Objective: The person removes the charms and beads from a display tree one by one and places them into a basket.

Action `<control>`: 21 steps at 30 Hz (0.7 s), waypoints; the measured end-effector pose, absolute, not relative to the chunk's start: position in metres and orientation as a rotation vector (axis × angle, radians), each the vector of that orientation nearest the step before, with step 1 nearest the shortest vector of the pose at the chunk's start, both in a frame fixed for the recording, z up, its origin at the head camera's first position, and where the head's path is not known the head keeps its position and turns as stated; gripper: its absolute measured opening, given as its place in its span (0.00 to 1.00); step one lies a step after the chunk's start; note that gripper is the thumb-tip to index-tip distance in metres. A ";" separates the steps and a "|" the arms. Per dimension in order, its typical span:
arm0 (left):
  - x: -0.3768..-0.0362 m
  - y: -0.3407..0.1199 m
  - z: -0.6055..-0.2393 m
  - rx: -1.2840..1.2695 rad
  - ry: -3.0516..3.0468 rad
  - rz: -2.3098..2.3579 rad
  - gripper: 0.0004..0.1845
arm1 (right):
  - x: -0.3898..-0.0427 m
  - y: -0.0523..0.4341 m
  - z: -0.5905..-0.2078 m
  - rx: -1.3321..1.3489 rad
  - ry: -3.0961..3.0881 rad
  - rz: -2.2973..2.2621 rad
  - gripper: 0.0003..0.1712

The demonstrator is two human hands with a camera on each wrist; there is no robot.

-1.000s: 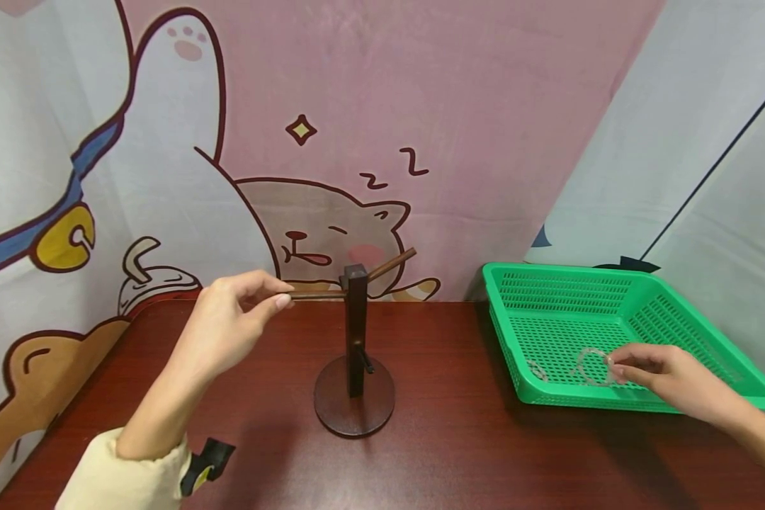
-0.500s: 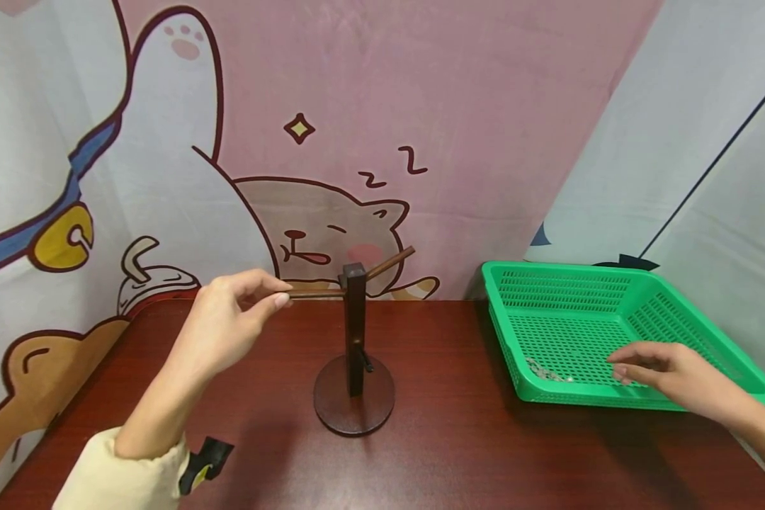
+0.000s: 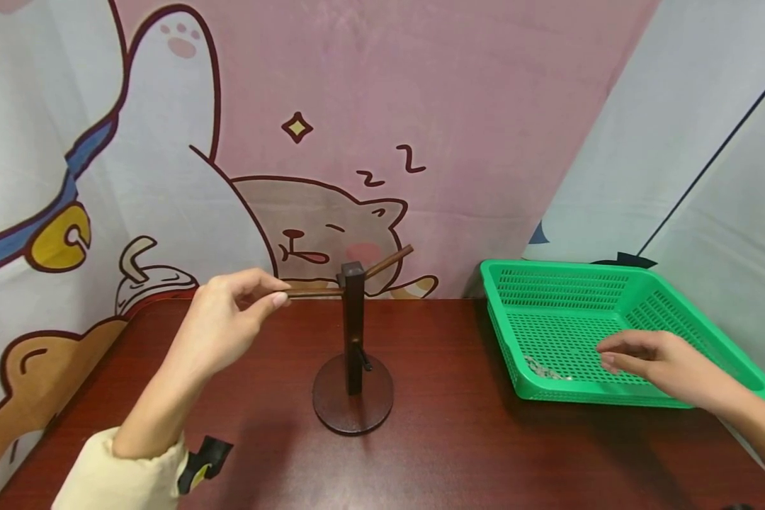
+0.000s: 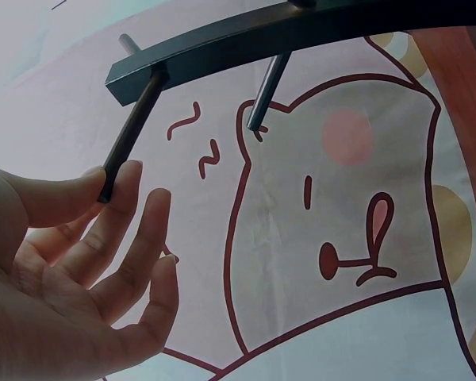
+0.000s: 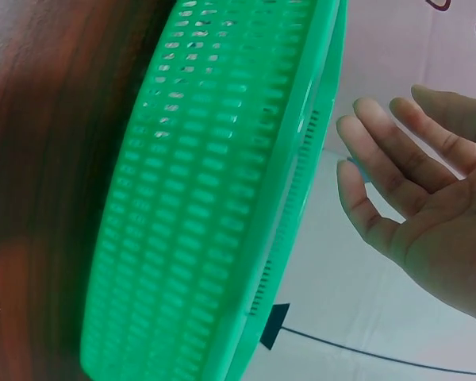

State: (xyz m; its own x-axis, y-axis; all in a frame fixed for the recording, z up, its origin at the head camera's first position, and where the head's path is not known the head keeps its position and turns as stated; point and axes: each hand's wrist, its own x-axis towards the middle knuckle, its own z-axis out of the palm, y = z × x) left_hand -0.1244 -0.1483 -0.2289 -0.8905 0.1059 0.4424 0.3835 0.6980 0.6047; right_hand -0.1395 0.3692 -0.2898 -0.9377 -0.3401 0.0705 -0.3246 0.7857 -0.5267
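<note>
Left hand: raised above the table, thumb and forefinger pinching the tip of the left peg. The left wrist view shows the thumb and forefinger on either side of the peg end, the other fingers loosely spread and holding nothing. A cream sleeve covers the forearm, with a black strap just beside the cuff.

Wooden stand: dark upright post on a round base, standing on the table between the two hands. Two thin pegs project from the top of the post: the left peg runs roughly level toward the left hand; the right peg angles upward to the right. A small dark stub sits low on the post.

Table: dark red wood grain, bearing the stand and the basket.

Green basket: shallow perforated plastic, at the right of the table, well apart from the stand. A small pale beaded item, too small to identify, lies on the basket floor near the front left corner.

Right hand: over the front part of the basket, fingers relaxed and extended leftward, holding nothing; the right wrist view shows the open palm beside the basket rim. The beaded item lies near the fingertips, apart from them.

Backdrop: pink cloth with cartoon animals, behind the table.
</note>
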 end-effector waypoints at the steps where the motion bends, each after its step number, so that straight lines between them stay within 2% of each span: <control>1: -0.124 -0.148 -0.229 -0.381 -2.534 -1.024 0.05 | -0.140 0.367 -0.289 -0.562 2.951 -0.855 0.11; 21: -0.124 -0.148 -0.228 -0.373 -2.536 -1.038 0.05 | -0.158 0.292 -0.288 -0.654 2.798 -1.024 0.12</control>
